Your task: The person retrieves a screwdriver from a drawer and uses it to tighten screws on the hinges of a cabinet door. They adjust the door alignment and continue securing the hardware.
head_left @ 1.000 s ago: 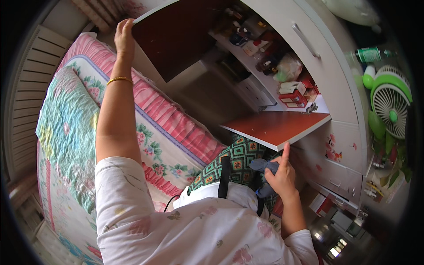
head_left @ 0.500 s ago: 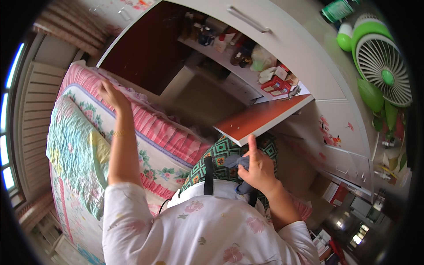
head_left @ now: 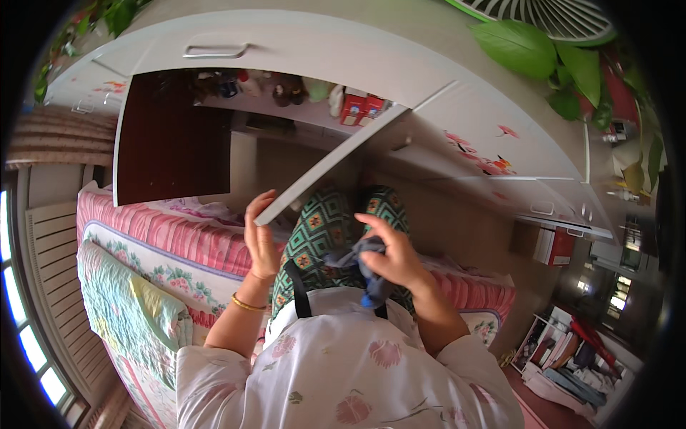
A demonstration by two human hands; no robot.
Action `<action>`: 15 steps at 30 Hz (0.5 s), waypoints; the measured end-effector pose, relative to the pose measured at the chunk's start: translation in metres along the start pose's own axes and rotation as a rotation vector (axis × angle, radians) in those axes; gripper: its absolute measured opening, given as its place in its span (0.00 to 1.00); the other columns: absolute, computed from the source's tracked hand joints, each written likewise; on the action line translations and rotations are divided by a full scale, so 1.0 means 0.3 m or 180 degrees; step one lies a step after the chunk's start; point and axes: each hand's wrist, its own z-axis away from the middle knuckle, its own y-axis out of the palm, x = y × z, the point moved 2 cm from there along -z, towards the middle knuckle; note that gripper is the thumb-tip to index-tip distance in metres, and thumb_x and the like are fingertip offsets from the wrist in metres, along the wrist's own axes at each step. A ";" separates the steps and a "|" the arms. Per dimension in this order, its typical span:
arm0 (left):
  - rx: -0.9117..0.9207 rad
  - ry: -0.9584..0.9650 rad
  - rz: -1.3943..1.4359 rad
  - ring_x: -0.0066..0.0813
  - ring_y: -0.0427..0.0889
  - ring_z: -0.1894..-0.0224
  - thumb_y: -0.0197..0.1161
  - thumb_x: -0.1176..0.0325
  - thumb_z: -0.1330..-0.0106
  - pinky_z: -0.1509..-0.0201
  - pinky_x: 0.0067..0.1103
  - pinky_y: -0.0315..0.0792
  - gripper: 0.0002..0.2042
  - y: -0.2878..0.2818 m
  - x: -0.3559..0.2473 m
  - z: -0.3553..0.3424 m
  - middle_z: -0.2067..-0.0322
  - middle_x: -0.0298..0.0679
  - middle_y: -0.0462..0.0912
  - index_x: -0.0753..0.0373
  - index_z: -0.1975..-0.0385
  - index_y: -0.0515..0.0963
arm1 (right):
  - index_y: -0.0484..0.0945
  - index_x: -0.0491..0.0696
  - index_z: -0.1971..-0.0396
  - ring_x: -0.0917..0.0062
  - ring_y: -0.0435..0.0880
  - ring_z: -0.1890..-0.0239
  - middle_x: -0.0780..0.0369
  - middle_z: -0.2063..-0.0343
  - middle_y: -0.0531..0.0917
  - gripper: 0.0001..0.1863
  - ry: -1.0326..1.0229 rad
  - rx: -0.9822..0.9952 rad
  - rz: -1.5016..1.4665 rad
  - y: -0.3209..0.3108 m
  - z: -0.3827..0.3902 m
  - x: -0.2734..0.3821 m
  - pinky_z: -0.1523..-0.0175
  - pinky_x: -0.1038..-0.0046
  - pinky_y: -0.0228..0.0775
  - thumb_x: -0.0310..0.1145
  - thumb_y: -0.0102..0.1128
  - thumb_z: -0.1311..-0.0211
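My left hand [head_left: 260, 236] is closed on the near end of a white-edged cabinet door [head_left: 314, 167], which stands swung out over my patterned trousers [head_left: 318, 225]. My right hand [head_left: 389, 250] holds a crumpled dark blue-grey cloth [head_left: 368, 275] against my lap, index finger partly raised. Beyond the door is the open white cabinet [head_left: 321, 50], with a second door, dark red inside [head_left: 171, 143], standing open at left. Its shelf holds red boxes [head_left: 354, 107] and several small bottles, partly shadowed.
The bed [head_left: 150, 225] with pink frills and a quilt [head_left: 128, 307] lies left and behind my legs. A window [head_left: 32, 336] is far left. Plant leaves [head_left: 514, 50] and a green fan [head_left: 532, 14] top the cabinet. A rack of clothes [head_left: 572, 365] stands lower right.
My left hand left the far door and came down to the nearer door's edge. That door has swung toward upright. My view has turned, so the cabinet now spans the top.
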 end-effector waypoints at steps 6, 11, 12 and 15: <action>-0.0375 -0.0206 -0.0449 0.32 0.67 0.49 0.37 0.59 0.33 0.43 0.25 0.59 0.20 0.013 -0.035 -0.026 0.53 0.44 0.69 0.69 0.52 0.65 | 0.70 0.40 0.55 0.73 0.69 0.52 0.60 0.53 0.74 0.23 0.0845 -0.1287 -0.4294 -0.321 0.229 -0.398 0.47 0.73 0.58 0.41 0.47 0.48; -0.0688 0.0379 -0.2032 0.35 0.67 0.48 0.40 0.62 0.35 0.43 0.27 0.59 0.18 0.014 -0.132 -0.029 0.50 0.45 0.66 0.67 0.51 0.63 | 0.71 0.45 0.54 0.70 0.72 0.56 0.60 0.56 0.74 0.22 -0.0401 -0.1062 -0.5130 -0.504 0.378 -0.629 0.49 0.70 0.62 0.39 0.51 0.48; -0.1105 0.0511 -0.1694 0.35 0.66 0.48 0.40 0.63 0.35 0.43 0.28 0.59 0.17 0.059 -0.164 -0.044 0.50 0.46 0.66 0.67 0.51 0.63 | 0.71 0.46 0.54 0.71 0.72 0.57 0.61 0.56 0.73 0.21 -0.0333 -0.1293 -0.4848 -0.556 0.429 -0.743 0.50 0.70 0.63 0.39 0.52 0.49; -0.1159 0.1924 -0.2038 0.36 0.66 0.47 0.42 0.68 0.35 0.42 0.29 0.58 0.15 0.178 -0.308 -0.083 0.48 0.48 0.65 0.68 0.51 0.61 | 0.72 0.48 0.56 0.73 0.71 0.58 0.63 0.57 0.72 0.21 0.0331 -0.2059 -0.3446 -0.765 0.518 -1.004 0.53 0.71 0.65 0.40 0.57 0.51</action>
